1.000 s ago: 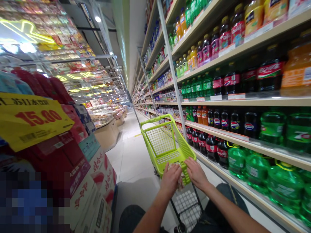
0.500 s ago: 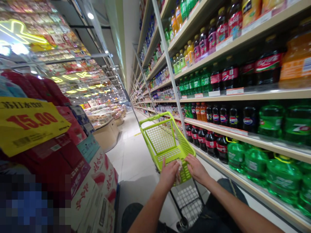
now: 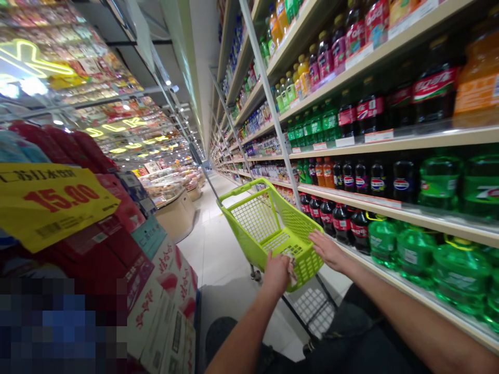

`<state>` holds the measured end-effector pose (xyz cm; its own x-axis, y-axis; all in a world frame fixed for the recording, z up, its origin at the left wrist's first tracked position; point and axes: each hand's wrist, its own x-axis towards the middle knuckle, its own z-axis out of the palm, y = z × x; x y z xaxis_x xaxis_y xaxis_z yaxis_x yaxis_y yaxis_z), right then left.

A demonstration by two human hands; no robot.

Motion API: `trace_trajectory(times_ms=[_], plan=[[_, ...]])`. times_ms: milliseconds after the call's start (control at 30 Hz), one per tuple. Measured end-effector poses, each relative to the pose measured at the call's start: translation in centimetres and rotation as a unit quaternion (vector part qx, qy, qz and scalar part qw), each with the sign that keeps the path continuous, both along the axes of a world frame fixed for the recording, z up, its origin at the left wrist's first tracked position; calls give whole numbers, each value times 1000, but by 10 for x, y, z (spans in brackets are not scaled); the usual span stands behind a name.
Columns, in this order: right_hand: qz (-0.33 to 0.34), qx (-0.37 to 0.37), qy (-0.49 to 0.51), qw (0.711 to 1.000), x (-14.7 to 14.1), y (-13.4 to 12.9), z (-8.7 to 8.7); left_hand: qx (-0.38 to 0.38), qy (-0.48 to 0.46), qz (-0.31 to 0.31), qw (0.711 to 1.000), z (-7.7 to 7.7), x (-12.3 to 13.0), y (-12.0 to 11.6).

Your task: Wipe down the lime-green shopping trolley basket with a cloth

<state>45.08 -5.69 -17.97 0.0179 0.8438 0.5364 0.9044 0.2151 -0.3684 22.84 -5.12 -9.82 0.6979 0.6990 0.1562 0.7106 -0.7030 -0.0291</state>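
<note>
In front of me stands a shopping cart with a lime-green plastic basket, the basket holding no goods that I can see. My left hand is closed around a crumpled, pale cloth, against the basket's near left side. Part of the cloth hangs below the fingers, the rest is hidden in the hand. My right hand lies at the basket's near right corner, its fingers stretched out and touching the rim. Under the basket is the cart's lower wire rack, between my knees.
Shelves of drink bottles run along the right, close to the cart. At the left, stacked cartons rise beside a yellow price sign. Farther along the pale floor stands a display bin of packaged goods.
My right hand has moved right and a little up, away from the cloth, to the basket's corner. The fingers of my left hand have closed more around the cloth. The cart sits slightly turned.
</note>
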Motion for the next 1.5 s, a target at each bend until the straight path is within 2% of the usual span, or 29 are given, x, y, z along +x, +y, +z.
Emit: trace_trajectory(times_ms=[67, 133, 200, 233, 300, 367, 433, 500, 567, 633, 700, 767, 833, 900, 1000, 1067, 1133, 1233, 1300, 1367, 1500], plan=[[-67, -52, -19, 996, 10, 1, 15, 22, 1, -56, 998, -5, 15, -5], [-120, -77, -28, 989, 4, -3, 31, 58, -4, -116, 992, -8, 22, -3], [-120, -61, -18, 991, -17, -10, 42, 98, -18, -147, 984, -7, 16, 7], [-99, -50, -7, 994, -31, -14, 45, 113, -26, -141, 983, -4, 8, 15], [-47, -42, 15, 998, -57, -22, 46, 125, -33, -83, 988, 7, -18, 35], [-19, -49, 20, 998, -74, -29, 43, 122, -27, 15, 992, 20, -48, 54], [-20, -55, 8, 998, -78, -33, 40, 118, -27, 91, 988, 28, -72, 64], [-29, -59, -13, 998, -75, -36, 40, 123, -50, 117, 984, 29, -77, 64], [-45, -64, -29, 997, -72, -36, 44, 136, -90, 88, 983, 22, -61, 54], [-62, -59, -28, 996, -75, -35, 50, 150, -118, 16, 982, 12, -31, 39], [-69, -56, -13, 996, -83, -32, 55, 146, -99, -65, 982, 2, -2, 27], [-70, -55, 0, 996, -88, -29, 54, 131, -62, -100, 984, -2, 10, 23], [-73, -47, -5, 996, -85, -27, 48, 127, -34, -75, 988, 3, -7, 31], [-71, -33, -20, 997, -75, -26, 40, 140, -17, -14, 990, 18, -48, 46], [-76, -28, -34, 996, -63, -25, 34, 177, 0, 100, 979, 51, -121, 69], [-102, -25, -29, 994, -65, -24, 36, 203, 1, 139, 969, 64, -147, 75], [-117, -16, -23, 993, -74, -20, 41, 211, -3, 128, 969, 63, -144, 71], [-111, -13, -21, 994, -84, -14, 45, 190, 9, 32, 981, 46, -115, 60], [-108, -11, -24, 994, -82, -12, 43, 184, 20, 0, 983, 43, -110, 57], [-103, 4, -27, 994, -73, -11, 38, 196, 22, 24, 980, 54, -128, 59], [-111, 28, -22, 993, -63, -12, 27, 266, -9, 141, 954, 89, -185, 64]])
